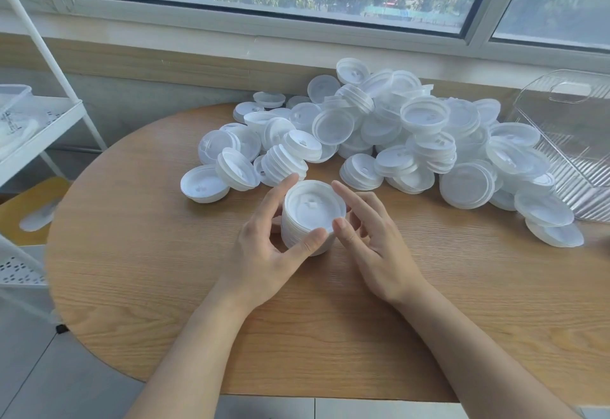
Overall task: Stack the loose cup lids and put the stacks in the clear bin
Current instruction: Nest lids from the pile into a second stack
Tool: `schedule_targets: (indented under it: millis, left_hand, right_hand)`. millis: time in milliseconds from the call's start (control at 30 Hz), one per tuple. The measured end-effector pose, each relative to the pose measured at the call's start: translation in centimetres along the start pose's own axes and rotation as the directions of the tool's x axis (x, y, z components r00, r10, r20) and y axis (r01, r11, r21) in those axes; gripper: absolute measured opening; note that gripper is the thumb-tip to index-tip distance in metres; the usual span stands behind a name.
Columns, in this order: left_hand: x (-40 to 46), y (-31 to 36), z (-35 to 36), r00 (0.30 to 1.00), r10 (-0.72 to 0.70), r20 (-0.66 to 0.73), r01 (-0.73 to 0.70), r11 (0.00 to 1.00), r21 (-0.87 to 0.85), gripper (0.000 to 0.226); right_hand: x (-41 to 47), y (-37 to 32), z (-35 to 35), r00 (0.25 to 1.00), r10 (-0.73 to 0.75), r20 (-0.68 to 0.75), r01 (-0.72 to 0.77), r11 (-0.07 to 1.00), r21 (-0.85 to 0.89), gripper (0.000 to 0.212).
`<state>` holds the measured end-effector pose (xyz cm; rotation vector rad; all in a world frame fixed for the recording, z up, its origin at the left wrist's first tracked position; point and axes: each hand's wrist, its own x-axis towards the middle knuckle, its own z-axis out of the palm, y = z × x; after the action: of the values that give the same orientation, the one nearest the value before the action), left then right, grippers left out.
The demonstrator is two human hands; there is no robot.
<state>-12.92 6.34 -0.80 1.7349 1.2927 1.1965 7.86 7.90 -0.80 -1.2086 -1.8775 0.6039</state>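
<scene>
A short stack of white round plastic cup lids (pixel 313 217) stands on the light wooden surface (pixel 165 280), in front of the big pile of loose white lids (pixel 396 134). The left hand (pixel 264 247) holds the stack, thumb and fingers curled round its side. The right hand (pixel 376 237) is beside it with loose fingers; I cannot tell if they touch. The clear ribbed plastic bin (pixel 574 141) sits at the far right, touching the pile

stack (pixel 313 217) front-centre on table (pixel 165 286) | pile (pixel 379 134) behind | bin (pixel 567 141) right
</scene>
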Motion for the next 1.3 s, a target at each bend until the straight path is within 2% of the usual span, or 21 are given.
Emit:
schedule_targets:
  millis: [267, 367, 467, 600, 767, 1033, 1300]
  left_hand:
    - [0.0, -0.1, -0.2, 1.000, -0.005, -0.021, 0.005, 1.000, -0.017, 0.084]
    - [-0.1, -0.1, -0.6, 0.999, -0.020, -0.029, 0.019, 0.999, -0.027, 0.084]
    - [-0.4, -0.5, -1.7, 0.997, -0.038, -0.072, 0.035, 0.998, -0.045, 0.084]
    - [-0.9, -0.9, -3.3, 0.987, -0.063, -0.148, 0.054, 0.996, -0.064, 0.080]
    - [-1.4, -1.3, -4.8, 0.973, -0.083, -0.213, 0.072, 0.996, -0.060, 0.085]
    - [-1.6, -1.7, -6.5, 0.953, -0.099, -0.287, 0.081, 0.994, -0.077, 0.085]
    - [-1.4, -2.2, -7.3, 0.938, -0.105, -0.329, 0.078, 0.992, -0.096, 0.082]
  right_hand:
    - [0.1, -0.5, -0.1, 1.000, 0.010, 0.012, -0.010, 0.999, 0.049, 0.053]
    - [0.5, -0.5, -0.2, 0.999, 0.041, -0.033, -0.039, 0.997, 0.073, 0.049]
    - [1.2, -0.6, 0.2, 0.994, 0.084, -0.073, -0.080, 0.995, 0.066, 0.047]
    - [2.0, -1.3, 1.5, 0.996, 0.065, -0.056, -0.062, 0.996, 0.059, 0.037]
    - [3.5, -1.5, 4.2, 0.999, 0.028, -0.047, -0.027, 1.000, 0.015, 0.031]
    - [7.4, -2.5, 8.5, 0.989, -0.006, -0.147, 0.001, 0.999, -0.035, 0.019]
    - [9.3, -3.1, 10.4, 0.997, -0.059, -0.059, 0.049, 0.985, -0.164, 0.022]
